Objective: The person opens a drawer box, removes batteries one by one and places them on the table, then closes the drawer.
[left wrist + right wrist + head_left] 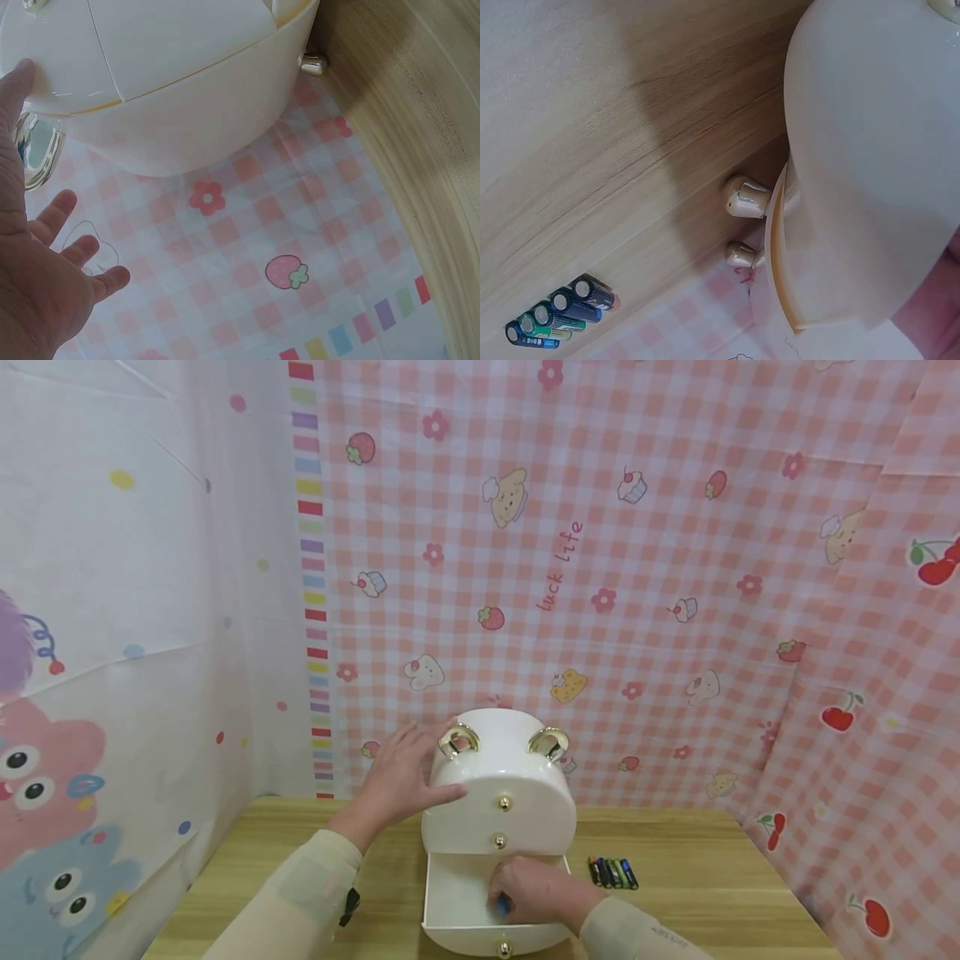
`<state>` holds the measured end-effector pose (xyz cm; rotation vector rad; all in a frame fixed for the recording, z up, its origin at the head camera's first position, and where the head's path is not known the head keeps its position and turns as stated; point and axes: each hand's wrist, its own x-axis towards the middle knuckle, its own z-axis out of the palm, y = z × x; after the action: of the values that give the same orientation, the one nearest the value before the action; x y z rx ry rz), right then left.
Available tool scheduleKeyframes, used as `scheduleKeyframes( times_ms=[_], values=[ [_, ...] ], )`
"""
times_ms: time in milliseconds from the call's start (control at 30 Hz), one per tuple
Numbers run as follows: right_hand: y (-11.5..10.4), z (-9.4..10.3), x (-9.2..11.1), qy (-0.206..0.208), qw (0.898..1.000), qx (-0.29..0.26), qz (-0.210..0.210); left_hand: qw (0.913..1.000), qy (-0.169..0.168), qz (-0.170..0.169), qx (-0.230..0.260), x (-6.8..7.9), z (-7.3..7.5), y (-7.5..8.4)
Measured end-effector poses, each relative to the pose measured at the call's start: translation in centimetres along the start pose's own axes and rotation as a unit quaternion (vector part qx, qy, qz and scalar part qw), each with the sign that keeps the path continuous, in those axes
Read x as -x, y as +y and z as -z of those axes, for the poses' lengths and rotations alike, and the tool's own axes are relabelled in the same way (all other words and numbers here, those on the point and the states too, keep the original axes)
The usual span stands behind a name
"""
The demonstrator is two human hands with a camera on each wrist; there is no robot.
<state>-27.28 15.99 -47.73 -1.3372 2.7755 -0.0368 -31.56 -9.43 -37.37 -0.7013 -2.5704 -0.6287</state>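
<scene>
A white drawer cabinet [498, 822] with gold ear-shaped rings and gold knobs stands on the table, its bottom drawer [457, 893] pulled out. My left hand [408, 774] is at the cabinet's upper left, fingers spread beside the gold ear and the thumb against the front. In the left wrist view, the other fingers [86, 249] of that hand stand apart from the cabinet wall. Inside the drawer, my right hand [528, 891] pinches what looks like a blue battery [502, 904], mostly hidden by the fingers. The right wrist view shows only a bit of this hand [934, 322].
Several batteries [612, 872] lie side by side on the wooden table [682, 893], right of the cabinet. A pink checked cloth [637, 635] hangs behind, and a white patterned cloth [150, 610] hangs at the left.
</scene>
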Motion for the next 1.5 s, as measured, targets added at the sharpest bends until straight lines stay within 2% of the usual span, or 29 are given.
scheduleKeyframes(
  times_ms=[300,633,933,1100,1300,1400,1500],
  values=[
    [-0.1,-0.1,0.2,0.021,1.000,0.009,0.009,1.0000,0.003,-0.005,-0.002,0.0,0.0,0.0],
    [-0.3,-0.9,0.0,0.040,0.998,0.038,-0.040,1.0000,-0.001,-0.004,0.000,0.0,0.0,0.0],
    [-0.4,-1.0,0.0,0.074,0.993,0.087,-0.005,1.0000,0.000,-0.004,-0.002,0.0,0.0,0.0],
    [-0.3,-1.0,0.2,0.070,0.996,0.056,0.000,1.0000,-0.003,-0.001,-0.002,0.0,0.0,0.0],
    [-0.1,-0.6,0.5,0.037,0.999,0.013,-0.022,1.0000,-0.004,0.002,0.000,0.1,-0.1,0.0],
    [0.0,-0.5,0.6,0.032,0.999,-0.011,-0.034,1.0000,-0.005,0.003,0.000,0.1,0.0,0.1],
    [0.0,-0.5,0.5,0.032,0.998,-0.040,-0.027,1.0000,-0.005,0.003,0.000,0.1,0.0,0.1]
  ],
)
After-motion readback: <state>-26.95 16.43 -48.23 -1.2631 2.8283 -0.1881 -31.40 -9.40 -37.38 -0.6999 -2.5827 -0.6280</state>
